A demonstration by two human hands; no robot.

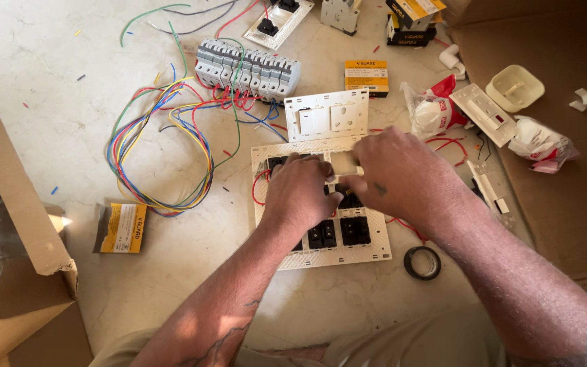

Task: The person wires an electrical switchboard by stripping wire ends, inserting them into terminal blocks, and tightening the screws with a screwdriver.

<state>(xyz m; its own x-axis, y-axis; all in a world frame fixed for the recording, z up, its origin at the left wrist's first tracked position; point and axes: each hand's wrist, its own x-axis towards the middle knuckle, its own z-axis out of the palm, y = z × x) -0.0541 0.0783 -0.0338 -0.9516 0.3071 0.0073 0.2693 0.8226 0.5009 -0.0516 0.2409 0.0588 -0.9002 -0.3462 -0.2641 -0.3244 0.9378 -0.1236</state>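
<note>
On the pale stone floor, nearest the camera, both bare forearms are reaching forward over a white switch plate frame that is lying flat with black modules seated in its lower rows. Just right of its near corner, a roll of black insulating tape is lying apart from the frame. Over the frame's middle, the left hand is pressing down with fingers curled, and I cannot tell whether it is grasping anything beneath them. The right hand is pinching a small cream switch module between thumb and fingers, holding it at the frame's upper row, touching the left fingertips. Thin red wires are looping along the frame's left edge.

To the left, a small yellow and black packet is lying flat, and a torn cardboard box is sitting at the left edge. Just beyond the hands, a finished white plate with switches and a socket is touching the frame's far edge. Farther out, a bundle of coloured wires is coiling toward a row of grey circuit breakers. On the right, a flattened cardboard sheet is carrying white fittings and plastic bags.
</note>
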